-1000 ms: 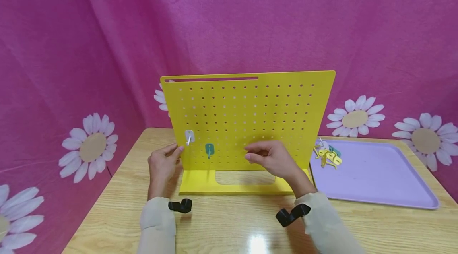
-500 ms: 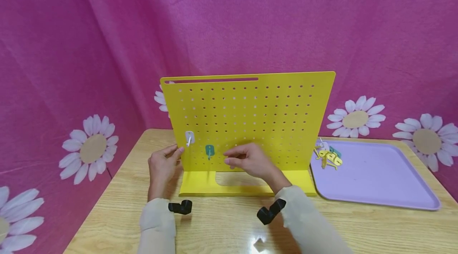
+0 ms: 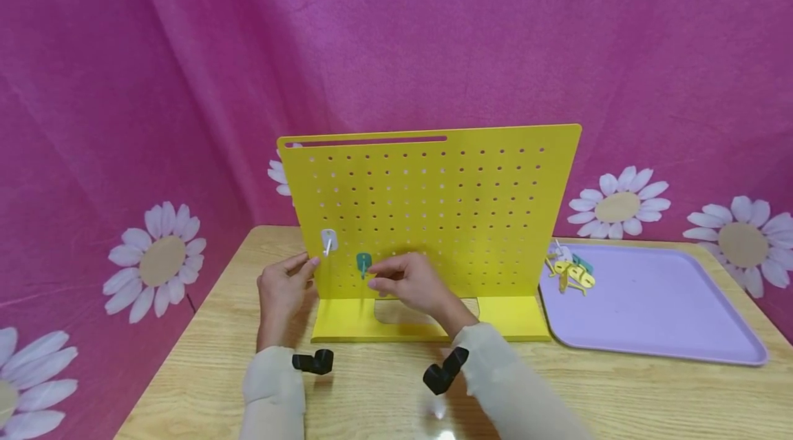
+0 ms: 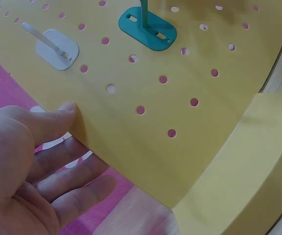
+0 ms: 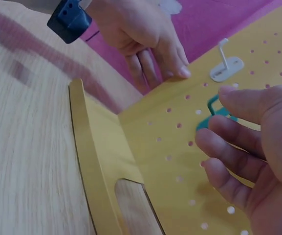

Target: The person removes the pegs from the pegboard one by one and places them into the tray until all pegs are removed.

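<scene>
An upright yellow pegboard (image 3: 483, 220) stands on its base. My left hand (image 3: 283, 294) grips its left edge, the thumb (image 4: 62, 117) on the front face and the other fingers behind. A white hook (image 3: 329, 241) is mounted near that edge. Lower and to its right sits a teal hook (image 4: 148, 29), its plate flat against the board and its arm sticking out. My right hand (image 3: 411, 281) is right at the teal hook, thumb and fingers apart and bent a little. In the right wrist view those fingers cover part of the teal hook (image 5: 212, 105).
To the right of the board, a lilac tray (image 3: 657, 302) holds a small pile of yellow, white and teal hooks (image 3: 570, 271) at its left end. Everything stands on a wooden table (image 3: 359, 392), with a pink flowered cloth (image 3: 434, 34) behind.
My right hand has moved left across the front of the board, from its middle to the teal hook. My left hand stays at the board's left edge.
</scene>
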`<state>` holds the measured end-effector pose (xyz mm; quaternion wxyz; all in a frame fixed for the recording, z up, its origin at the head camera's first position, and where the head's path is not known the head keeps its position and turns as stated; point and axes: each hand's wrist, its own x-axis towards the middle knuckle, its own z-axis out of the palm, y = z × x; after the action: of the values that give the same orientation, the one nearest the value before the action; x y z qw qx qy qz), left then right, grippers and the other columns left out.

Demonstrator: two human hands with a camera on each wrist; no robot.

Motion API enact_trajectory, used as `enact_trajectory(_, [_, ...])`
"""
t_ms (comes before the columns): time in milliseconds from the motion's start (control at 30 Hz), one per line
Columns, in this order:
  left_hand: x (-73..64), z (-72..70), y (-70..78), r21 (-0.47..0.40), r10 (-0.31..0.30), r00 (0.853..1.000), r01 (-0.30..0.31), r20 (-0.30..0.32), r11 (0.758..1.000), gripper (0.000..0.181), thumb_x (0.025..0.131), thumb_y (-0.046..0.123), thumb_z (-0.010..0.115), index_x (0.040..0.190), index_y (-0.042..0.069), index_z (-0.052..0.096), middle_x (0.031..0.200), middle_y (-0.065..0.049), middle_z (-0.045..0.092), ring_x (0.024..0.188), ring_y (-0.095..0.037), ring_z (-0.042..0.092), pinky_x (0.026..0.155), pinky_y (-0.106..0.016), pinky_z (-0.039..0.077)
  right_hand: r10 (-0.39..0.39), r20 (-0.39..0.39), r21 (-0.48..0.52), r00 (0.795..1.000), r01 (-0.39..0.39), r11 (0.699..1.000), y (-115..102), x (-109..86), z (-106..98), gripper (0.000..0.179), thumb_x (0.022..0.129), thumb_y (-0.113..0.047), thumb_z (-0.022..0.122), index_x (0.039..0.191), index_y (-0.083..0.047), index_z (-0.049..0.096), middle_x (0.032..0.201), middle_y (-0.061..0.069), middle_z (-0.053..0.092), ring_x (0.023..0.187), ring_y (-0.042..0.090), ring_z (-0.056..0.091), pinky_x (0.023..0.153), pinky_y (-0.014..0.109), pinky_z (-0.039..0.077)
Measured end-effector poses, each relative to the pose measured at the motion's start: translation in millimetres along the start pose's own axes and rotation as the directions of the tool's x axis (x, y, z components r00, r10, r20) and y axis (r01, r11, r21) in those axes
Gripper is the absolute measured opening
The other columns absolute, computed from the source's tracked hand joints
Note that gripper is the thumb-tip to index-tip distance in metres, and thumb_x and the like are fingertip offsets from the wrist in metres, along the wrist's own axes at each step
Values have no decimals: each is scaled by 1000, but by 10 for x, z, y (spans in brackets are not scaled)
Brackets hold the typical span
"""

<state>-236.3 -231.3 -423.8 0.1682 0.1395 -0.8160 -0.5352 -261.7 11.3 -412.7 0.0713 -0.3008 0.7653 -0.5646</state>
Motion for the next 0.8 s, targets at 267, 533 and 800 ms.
enact_trajectory(267, [-4, 9, 10, -8, -43, 999, 43, 9, 999, 36, 96, 23, 71, 128, 6, 69, 123, -15, 68, 97, -29, 69, 82, -38, 60, 5, -37, -52, 999, -7, 999, -9, 59, 121, 20, 91, -9, 75, 107, 3, 76, 89, 3, 73, 72, 13, 64, 65, 27, 58])
enact_trajectory(533, [-13, 11, 10, 6, -61, 998, 61, 10, 998, 37, 97, 24, 69, 130, 7, 67, 123, -14, 68, 100, -29, 68, 84, -39, 59, -10, -62, -97, 998, 4, 995, 0, 90, 187, 14, 91, -7, 74, 100, 4, 77, 86, 3, 72, 68, 11, 64, 60, 24, 57])
enact_trajectory(800, [-8, 3, 7, -1, -60, 998, 60, 19, 998, 39, 96, 26, 70, 130, 7, 67, 123, -15, 67, 99, -29, 69, 84, -39, 59, -18, -71, -75, 997, 13, 997, -9, 86, 186, 14, 92, -5, 72, 101, 5, 77, 90, 9, 74, 75, 32, 70, 63, 23, 58])
